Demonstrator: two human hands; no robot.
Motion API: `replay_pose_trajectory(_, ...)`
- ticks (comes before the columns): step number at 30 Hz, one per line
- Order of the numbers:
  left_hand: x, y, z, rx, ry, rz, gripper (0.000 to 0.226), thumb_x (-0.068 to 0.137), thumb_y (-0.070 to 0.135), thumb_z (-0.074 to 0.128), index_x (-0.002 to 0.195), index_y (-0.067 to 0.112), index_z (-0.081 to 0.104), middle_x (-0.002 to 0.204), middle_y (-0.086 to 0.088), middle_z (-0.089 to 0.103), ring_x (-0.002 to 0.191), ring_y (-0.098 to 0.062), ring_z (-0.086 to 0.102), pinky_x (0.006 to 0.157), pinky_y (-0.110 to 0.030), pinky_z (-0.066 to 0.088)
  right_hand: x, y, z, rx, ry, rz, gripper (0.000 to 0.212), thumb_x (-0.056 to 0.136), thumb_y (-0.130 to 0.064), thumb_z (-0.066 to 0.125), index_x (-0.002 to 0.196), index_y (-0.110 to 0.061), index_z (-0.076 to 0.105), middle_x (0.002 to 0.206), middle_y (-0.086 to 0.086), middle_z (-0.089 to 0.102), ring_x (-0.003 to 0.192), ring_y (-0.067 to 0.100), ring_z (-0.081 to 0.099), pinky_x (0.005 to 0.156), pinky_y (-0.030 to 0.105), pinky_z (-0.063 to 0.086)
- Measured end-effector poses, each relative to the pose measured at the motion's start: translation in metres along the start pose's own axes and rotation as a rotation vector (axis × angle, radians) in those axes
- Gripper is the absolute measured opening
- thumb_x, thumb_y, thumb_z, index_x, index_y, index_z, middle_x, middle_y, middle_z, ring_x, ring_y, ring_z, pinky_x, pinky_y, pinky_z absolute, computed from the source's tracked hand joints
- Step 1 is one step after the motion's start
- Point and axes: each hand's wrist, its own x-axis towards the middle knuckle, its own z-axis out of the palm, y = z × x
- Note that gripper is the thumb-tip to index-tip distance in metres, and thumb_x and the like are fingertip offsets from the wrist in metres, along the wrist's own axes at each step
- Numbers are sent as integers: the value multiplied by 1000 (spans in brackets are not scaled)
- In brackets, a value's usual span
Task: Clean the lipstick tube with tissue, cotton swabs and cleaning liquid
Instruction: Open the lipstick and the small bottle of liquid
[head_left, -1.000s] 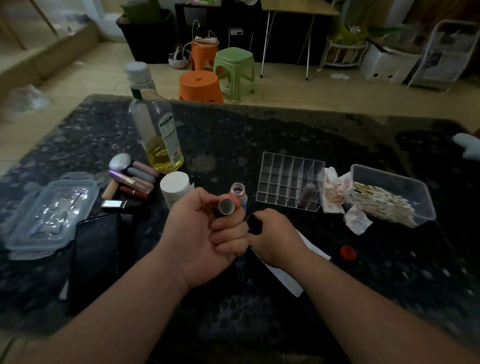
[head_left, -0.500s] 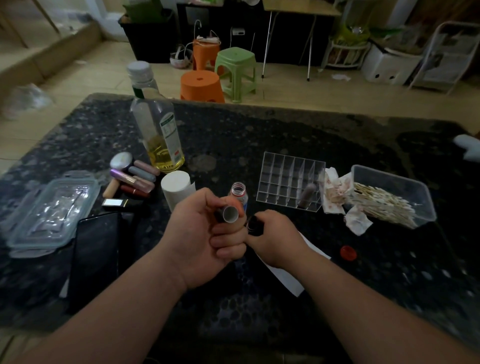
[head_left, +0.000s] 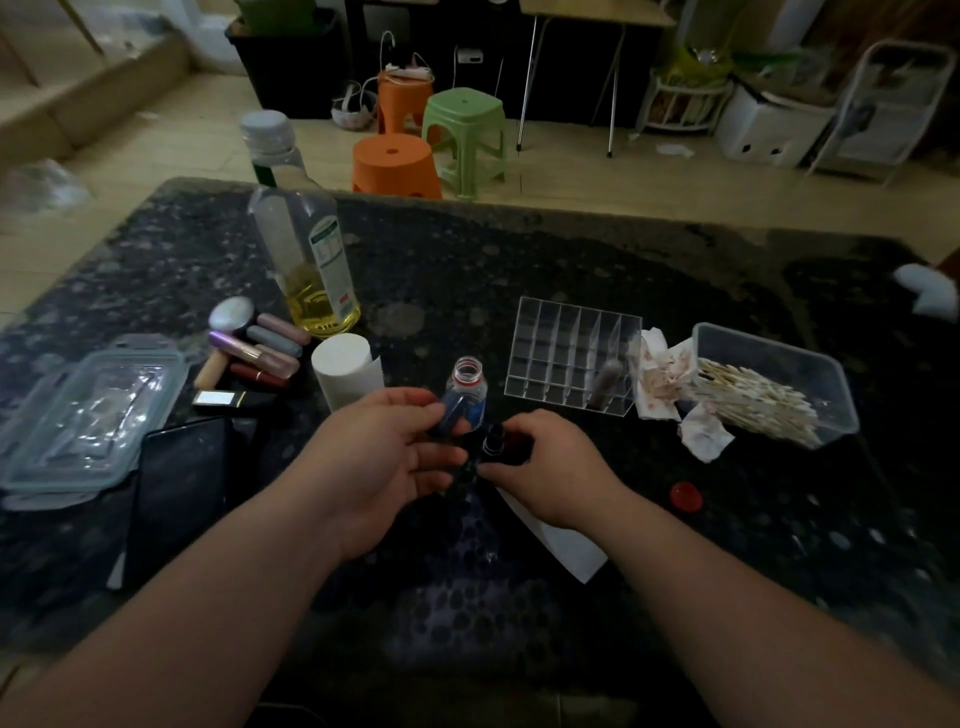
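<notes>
The person's right hand (head_left: 550, 462) is curled tight round a dark lipstick tube (head_left: 493, 446), holding it just above the tabletop (head_left: 571, 260) with its round open end turned up and towards the other hand. The left hand (head_left: 384, 457) is right beside it, palm up and fingers loosely bent, their tips almost at the tube. Its thumb and forefinger sit in front of a small uncapped bottle (head_left: 467, 395). From here I can't tell whether they touch it or pinch anything.

The bottle stands just behind the two hands, and its red cap (head_left: 685, 493) lies well off to the right. A white sheet (head_left: 563, 545) pokes out from under the right wrist.

To the right of the bottle is a clear organizer (head_left: 566, 353) with one dark tube (head_left: 605, 384) standing in a front slot. Crumpled tissues (head_left: 657, 374) stained red are bunched against its right side. Next to them is a clear tub (head_left: 810, 379) heaped with cotton swabs (head_left: 753, 405).

On the left, a white roll (head_left: 345, 371) stands upright near the left hand. Behind it lie several lipsticks (head_left: 265, 351) in a loose pile, and a tall bottle (head_left: 311, 270) holds a little yellow liquid at the bottom. Further left a dark phone (head_left: 176, 493) lies flat beside a clear plastic lid (head_left: 88, 410).

Beyond the far edge, two orange stools (head_left: 395, 163) and a green one (head_left: 465, 130) stand on the floor.
</notes>
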Motion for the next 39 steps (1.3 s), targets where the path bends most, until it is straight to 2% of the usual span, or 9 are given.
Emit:
replay_pose_trajectory(3,1,-7,-4,284,45,106,29,94,3,62,118,14,51,96,-13,75,70,-22,69,56,-30,53,3,-1,7,33,13,0,16,83,-36,76,89,-24,69,91,-4,58,85,15,57,75,28,45)
replay_pose_trajectory(7,9,-14,-8,430,18,136,19,94,0,61,104,13,53,93,-12,71,75,-24,74,59,-30,56,-3,-6,-7,143,-26,9,16,88,-32,72,94,-19,67,88,-3,68,80,13,66,76,32,56)
replay_pose_trajectory(10,28,-21,-16,812,103,230,17,90,13,70,89,24,58,92,-2,72,85,-18,73,79,-36,59,-14,-6,-23,266,-60,21,11,91,-28,70,94,-21,62,85,-2,70,68,11,69,65,25,57)
replay_pose_trajectory(14,42,-37,-14,1144,159,352,24,86,23,75,105,31,63,107,8,66,95,-8,60,90,-26,50,-22,4,-40,241,10,53,13,87,-35,73,84,-30,61,84,-6,69,75,14,67,75,36,59)
replay_pose_trajectory(16,47,-45,-12,1205,175,398,30,86,24,75,114,26,67,110,5,65,92,-7,56,85,-21,45,-26,8,-44,241,14,56,14,86,-35,74,83,-32,61,84,-9,68,78,10,66,77,37,60)
replay_pose_trajectory(20,49,-49,-10,1235,188,490,28,84,25,75,112,23,70,99,7,54,79,-2,51,76,-14,37,-30,11,-50,175,-1,21,22,87,-35,74,76,-36,54,78,-16,62,70,-1,60,64,18,51)
replay_pose_trajectory(23,49,-45,-8,1235,179,538,29,83,18,73,111,24,70,99,7,47,79,-3,49,77,-14,35,-32,11,-55,153,2,19,21,87,-38,73,77,-35,55,80,-16,62,71,-2,59,62,14,44)
replay_pose_trajectory(31,54,-52,-5,1339,166,449,30,85,22,70,115,22,70,105,2,51,91,-11,51,81,-20,38,-35,10,-53,160,-3,10,15,86,-39,73,94,-28,65,85,-16,65,75,-4,58,62,12,39)
replay_pose_trajectory(39,35,-33,-5,1292,123,344,66,70,44,83,128,32,56,119,5,56,99,-7,57,86,-22,47,-41,0,-54,159,2,0,18,87,-39,73,86,-37,55,81,-20,61,74,-5,57,62,9,40)
